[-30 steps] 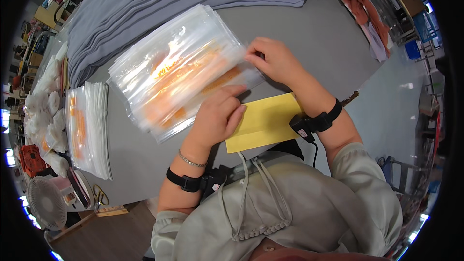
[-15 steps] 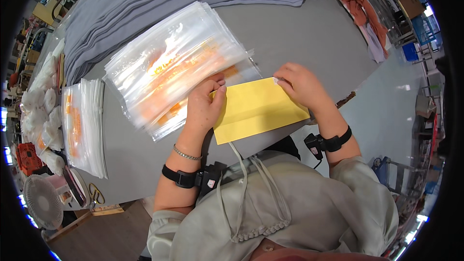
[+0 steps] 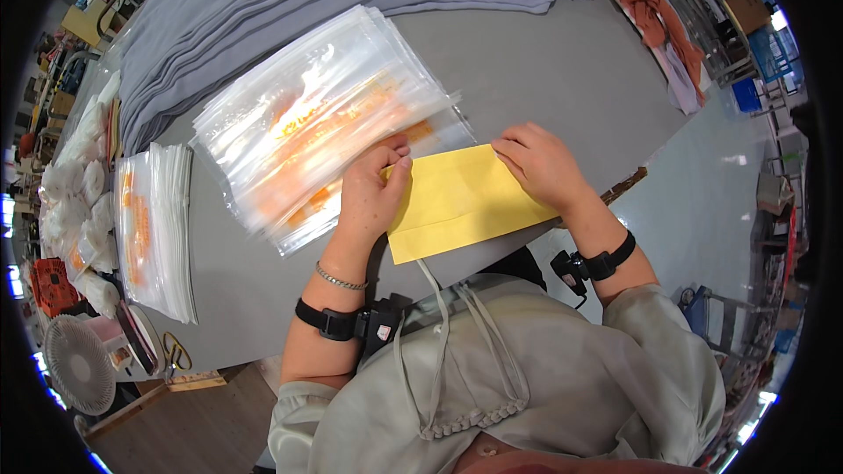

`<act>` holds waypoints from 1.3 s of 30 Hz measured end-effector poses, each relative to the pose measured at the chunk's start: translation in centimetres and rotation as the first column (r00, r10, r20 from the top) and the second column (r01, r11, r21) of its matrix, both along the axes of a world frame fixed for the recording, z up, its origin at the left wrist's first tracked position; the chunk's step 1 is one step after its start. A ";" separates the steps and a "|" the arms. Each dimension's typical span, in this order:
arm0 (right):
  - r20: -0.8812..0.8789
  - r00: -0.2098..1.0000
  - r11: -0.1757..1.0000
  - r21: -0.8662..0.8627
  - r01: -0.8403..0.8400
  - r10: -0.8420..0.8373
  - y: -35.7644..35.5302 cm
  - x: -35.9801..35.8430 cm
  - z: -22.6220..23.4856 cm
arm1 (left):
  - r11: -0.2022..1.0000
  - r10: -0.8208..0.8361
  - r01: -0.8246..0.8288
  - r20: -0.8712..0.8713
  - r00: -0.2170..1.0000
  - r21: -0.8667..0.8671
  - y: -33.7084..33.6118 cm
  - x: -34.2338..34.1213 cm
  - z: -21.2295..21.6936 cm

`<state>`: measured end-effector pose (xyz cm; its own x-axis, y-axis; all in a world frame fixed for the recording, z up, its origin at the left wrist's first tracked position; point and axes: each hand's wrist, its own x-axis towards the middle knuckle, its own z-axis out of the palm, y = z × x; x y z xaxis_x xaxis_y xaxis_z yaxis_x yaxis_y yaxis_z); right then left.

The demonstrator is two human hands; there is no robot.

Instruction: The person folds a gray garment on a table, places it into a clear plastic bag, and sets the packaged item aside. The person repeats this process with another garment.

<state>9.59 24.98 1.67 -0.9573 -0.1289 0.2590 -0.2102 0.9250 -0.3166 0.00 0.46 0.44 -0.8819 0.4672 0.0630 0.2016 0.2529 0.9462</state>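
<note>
A yellow rectangular sheet, perhaps paper or card, lies at the table's near edge with a crease line along its lower part. Its upper left edge is pinched by my left hand, thumb on top and fingers curled beneath. My right hand is closed over the sheet's upper right corner, the fingertips pressed to its edge. Just beyond my left hand spreads a stack of clear plastic bags with orange print, partly covered by that hand.
Folded grey-blue fabric is piled along the table's far side. More printed bags are stacked at the left, near scissors and a white fan. Rust-coloured cloth lies at the far right edge of the grey table.
My right hand has shifted slightly left along the sheet's upper right corner. The small white bit seen at its fingertips is out of sight now. My left hand has stayed put.
</note>
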 end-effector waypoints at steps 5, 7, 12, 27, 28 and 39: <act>-0.017 0.986 0.915 -0.377 0.145 -0.163 -0.3 -0.3 1.0 | 1.000 -0.008 0.008 0.023 1.000 0.028 -0.1 0.0 -0.1; 0.073 0.973 0.862 -0.452 0.228 -0.219 -0.5 -1.3 1.9 | 0.999 -0.023 0.022 0.035 0.999 0.031 -0.1 0.0 -0.1; 0.341 0.934 0.814 -0.511 0.276 -0.103 -3.3 -5.5 2.2 | 0.998 -0.044 0.043 0.022 0.999 0.038 -0.2 -0.1 0.1; 0.394 0.911 0.930 -0.277 0.244 -0.122 -4.1 -9.1 1.1 | 0.998 -0.051 0.048 0.066 0.997 0.044 -0.2 0.0 0.2; 0.385 0.913 0.938 -0.244 0.246 -0.139 -4.3 -9.1 1.2 | 0.998 -0.050 0.047 0.066 0.997 0.045 -0.2 0.0 0.1; 0.315 0.925 0.959 -0.113 0.259 -0.212 -5.4 -8.8 0.9 | 0.997 -0.059 0.056 0.048 0.997 0.053 -0.2 -0.2 -0.2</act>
